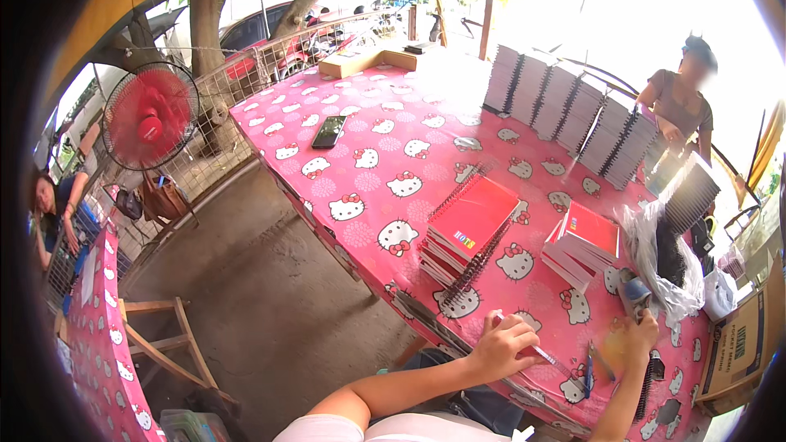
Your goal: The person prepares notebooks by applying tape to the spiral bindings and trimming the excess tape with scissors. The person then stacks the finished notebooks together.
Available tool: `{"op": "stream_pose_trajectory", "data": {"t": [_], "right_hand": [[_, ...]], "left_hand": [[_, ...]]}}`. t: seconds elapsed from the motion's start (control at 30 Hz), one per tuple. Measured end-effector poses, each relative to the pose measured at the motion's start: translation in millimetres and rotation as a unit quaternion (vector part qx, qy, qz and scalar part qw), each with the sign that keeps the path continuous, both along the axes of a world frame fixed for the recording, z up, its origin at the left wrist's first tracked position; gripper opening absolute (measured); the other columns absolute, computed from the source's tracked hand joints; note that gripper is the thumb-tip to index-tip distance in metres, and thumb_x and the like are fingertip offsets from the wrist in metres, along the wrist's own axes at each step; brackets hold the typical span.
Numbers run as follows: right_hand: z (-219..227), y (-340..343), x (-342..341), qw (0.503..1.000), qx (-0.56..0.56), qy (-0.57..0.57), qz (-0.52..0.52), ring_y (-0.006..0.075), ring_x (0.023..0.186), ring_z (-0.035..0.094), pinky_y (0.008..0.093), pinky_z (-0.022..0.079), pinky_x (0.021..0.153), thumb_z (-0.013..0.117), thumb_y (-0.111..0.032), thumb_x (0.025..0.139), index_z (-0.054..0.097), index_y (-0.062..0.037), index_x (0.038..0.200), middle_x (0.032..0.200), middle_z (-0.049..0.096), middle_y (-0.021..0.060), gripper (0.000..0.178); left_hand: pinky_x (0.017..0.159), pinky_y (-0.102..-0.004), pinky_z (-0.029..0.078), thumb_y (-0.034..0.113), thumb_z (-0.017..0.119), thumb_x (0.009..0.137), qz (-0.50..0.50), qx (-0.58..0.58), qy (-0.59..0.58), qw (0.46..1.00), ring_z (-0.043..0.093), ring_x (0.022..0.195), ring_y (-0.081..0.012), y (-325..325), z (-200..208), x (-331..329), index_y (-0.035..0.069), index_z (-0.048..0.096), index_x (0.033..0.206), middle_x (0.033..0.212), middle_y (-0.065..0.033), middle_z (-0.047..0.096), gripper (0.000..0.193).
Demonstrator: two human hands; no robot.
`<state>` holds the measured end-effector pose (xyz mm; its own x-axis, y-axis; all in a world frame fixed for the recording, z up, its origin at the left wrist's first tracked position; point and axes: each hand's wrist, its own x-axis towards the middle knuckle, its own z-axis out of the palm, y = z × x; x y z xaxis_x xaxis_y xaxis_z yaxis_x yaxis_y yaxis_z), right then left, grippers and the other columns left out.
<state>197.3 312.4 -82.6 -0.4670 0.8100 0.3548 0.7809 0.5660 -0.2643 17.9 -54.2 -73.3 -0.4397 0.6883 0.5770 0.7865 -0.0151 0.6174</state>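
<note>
My left hand (pixel 509 349) is closed around a thin, pale, see-through strip (pixel 547 358) near the table's front edge. To its right, my right hand (pixel 643 332) grips a blue-grey object (pixel 634 290) whose kind I cannot make out. A blue pen-like tool (pixel 588 370) lies between my hands, with a yellowish blade-shaped thing (pixel 606 362) beside it. Beyond my left hand rests a stack of red-covered spiral notebooks (pixel 475 217) with black coils. A smaller pile of red booklets (pixel 583 239) sits to the right of it.
Spiral-bound stacks (pixel 565 106) stand along the far right of the pink table (pixel 360 184). A clear plastic bag (pixel 684 282) and a cardboard box (pixel 741 344) are at the right. A phone (pixel 329 132) lies farther left. A person (pixel 684 102) stands across the table; a red fan (pixel 151 119) is left.
</note>
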Motion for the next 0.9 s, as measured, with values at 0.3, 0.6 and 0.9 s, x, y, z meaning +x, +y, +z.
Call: {"op": "stream_pose_trajectory", "data": {"t": [0.3,0.6,0.9], "right_hand": [[-14.6,-61.0,30.3,0.913,-0.149,0.283,0.254,0.0109,0.082,0.058,0.0237,0.048,0.069,0.071,-0.011,0.079,0.053,-0.0049,0.112,0.094,0.057,0.0024,0.039],[8.3,-143.8,4.3,0.83,-0.253,0.231,0.439,0.0277,0.091,0.064,0.0446,0.052,0.085,0.057,-0.052,0.088,0.056,-0.0019,0.107,0.088,0.061,0.0131,0.054],[28.9,-142.2,-18.9,0.872,-0.133,0.203,0.424,0.0159,0.075,0.066,0.0332,0.053,0.069,0.076,-0.014,0.072,0.062,-0.0015,0.094,0.08,0.068,0.0085,0.029]], "left_hand": [[0.1,-0.0514,0.024,0.032,0.078,0.071,-0.029,0.03,0.014,0.999,0.051,0.113,-0.0163,8.2,-10.2,0.5,0.018,0.065,0.095,0.103,0.0049,0.063,0.03],[0.103,-0.0517,0.026,0.036,0.078,0.071,-0.02,0.015,-0.006,1.0,0.053,0.112,-0.0173,2.1,-4.2,-2.5,0.015,0.06,0.116,0.103,0.0017,0.064,0.052],[0.1,-0.0525,0.031,0.031,0.077,0.074,-0.063,-0.041,-0.022,0.997,0.053,0.113,-0.0213,6.4,-3.0,-7.8,0.011,0.054,0.122,0.115,-0.0047,0.059,0.057]]}}
